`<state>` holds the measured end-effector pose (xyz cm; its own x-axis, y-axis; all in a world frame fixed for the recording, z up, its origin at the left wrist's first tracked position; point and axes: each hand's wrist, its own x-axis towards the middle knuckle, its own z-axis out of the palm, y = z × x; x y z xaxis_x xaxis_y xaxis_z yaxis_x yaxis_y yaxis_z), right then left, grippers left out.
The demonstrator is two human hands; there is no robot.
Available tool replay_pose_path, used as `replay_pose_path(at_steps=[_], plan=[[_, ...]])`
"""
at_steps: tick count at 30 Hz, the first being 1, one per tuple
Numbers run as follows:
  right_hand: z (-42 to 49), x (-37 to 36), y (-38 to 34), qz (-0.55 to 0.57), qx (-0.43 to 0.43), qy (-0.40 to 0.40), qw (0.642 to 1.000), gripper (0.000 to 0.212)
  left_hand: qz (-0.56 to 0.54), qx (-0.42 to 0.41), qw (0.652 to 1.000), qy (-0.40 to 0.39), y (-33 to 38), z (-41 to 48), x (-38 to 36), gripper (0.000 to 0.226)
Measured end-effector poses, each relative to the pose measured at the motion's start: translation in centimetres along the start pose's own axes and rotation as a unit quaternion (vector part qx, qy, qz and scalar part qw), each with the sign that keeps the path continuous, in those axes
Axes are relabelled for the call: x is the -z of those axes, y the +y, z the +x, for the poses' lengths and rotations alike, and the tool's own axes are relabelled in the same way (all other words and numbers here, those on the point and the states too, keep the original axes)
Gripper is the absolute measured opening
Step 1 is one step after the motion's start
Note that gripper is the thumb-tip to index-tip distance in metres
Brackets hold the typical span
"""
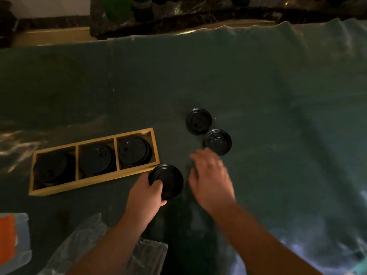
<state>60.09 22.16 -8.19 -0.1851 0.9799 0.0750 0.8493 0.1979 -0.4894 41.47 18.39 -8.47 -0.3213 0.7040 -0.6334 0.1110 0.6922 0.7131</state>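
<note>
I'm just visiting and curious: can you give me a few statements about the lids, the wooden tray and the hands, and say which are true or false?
1. The left hand grips a black lid. True.
2. The wooden tray has four compartments. False: it has three, each holding black lids.
3. A farther lid and a nearer lid lie loose on the green cloth. True.
4. The right hand holds a lid. False: it is open and holds nothing, its fingers close to the nearer lid.

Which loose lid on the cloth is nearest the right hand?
The lower-right lid, just beyond the right hand; the upper-left lid lies farther off.
</note>
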Motion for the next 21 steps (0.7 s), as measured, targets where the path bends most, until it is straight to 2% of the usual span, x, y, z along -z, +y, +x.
replay_pose_path(at_steps=[2,5,6,7,8,9,10,11,14,16,18,21], plan=[[2.2,0.6,2.6,-0.067,-0.116,-0.025,0.991,0.052,0.019,0.005,1.000,0.004,0.2,0.1,-0.4,0.020],[3.7,1.3,5.7,-0.149,-0.141,-0.070,0.976,0.038,-0.029,-0.009,1.000,0.006,-0.2,0.7,-1.1,0.033],[3.8,1.6,6.0,-0.158,-0.130,-0.069,0.976,0.031,-0.030,-0.002,1.000,-0.008,-0.2,0.5,-1.3,0.040],[3.7,1.8,5.9,-0.150,-0.118,-0.057,0.980,0.026,-0.046,0.045,0.998,-0.023,0.5,0.1,-1.4,0.046],[3.5,2.0,5.3,-0.124,-0.103,-0.031,0.986,0.019,0.070,0.012,0.997,-0.013,0.8,-0.5,-1.6,0.051],[3.0,2.2,4.5,-0.085,-0.077,0.003,0.993,0.014,0.104,-0.005,0.994,-0.015,1.2,-0.6,-2.0,0.051],[2.2,2.3,3.4,-0.039,-0.039,0.033,0.998,0.011,0.036,0.023,0.999,-0.020,1.6,-0.8,-2.2,0.048],[1.3,2.4,2.2,0.005,-0.002,0.035,0.999,0.011,-0.095,0.069,0.993,-0.031,2.2,-0.4,-2.4,0.039],[-1.9,1.9,-1.2,0.054,0.073,-0.067,0.994,0.013,-0.148,0.061,0.987,-0.022,2.5,-0.3,-2.8,0.019],[-3.0,1.5,-2.4,0.074,0.057,-0.104,0.990,0.021,-0.158,0.068,0.984,-0.037,2.9,-1.0,-2.9,0.018],[-2.9,1.4,-2.8,0.069,0.050,-0.105,0.991,0.024,-0.170,0.067,0.982,-0.039,3.5,-1.5,-2.7,0.026],[-2.3,1.1,-3.3,0.026,0.113,-0.116,0.986,0.021,-0.144,0.079,0.985,-0.060,3.3,-1.1,-2.3,0.052]])
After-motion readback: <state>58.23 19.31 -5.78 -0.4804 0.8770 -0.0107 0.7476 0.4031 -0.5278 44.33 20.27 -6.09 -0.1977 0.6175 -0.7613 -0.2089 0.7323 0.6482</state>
